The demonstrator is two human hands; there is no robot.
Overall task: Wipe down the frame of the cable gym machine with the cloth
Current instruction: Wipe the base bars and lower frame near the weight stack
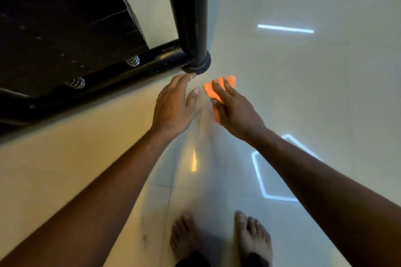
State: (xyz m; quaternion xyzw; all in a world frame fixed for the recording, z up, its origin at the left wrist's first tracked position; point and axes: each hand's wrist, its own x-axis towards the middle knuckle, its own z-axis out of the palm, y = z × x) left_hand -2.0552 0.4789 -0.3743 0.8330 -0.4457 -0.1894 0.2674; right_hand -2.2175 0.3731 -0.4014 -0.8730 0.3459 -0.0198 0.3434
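Floor: pale glossy tile filled most of the view, with bright strip-light reflections lying across it.
Weight stack: a dark mass of stacked plates sat at upper left, inside the frame.
Frame: a black tubular upright dropped to a round foot on the floor, and there a black base rail ran off toward the lower left.
Springs: two silver coils showed just above the base rail, under the weight stack.
Arms: both bare forearms reached forward and down from the bottom corners.
Feet: two bare feet stood on the tile at bottom centre.
Left hand: fingers were straight and spread, holding nothing, with the fingertips right at the foot of the upright; whether they touched it was not clear.
Right hand: it gripped the cloth, fingers laid over the top and thumb against its near edge.
Cloth: orange and folded, it was held low, just right of the foot and apart from it.
Hands: side by side with a narrow gap between them.
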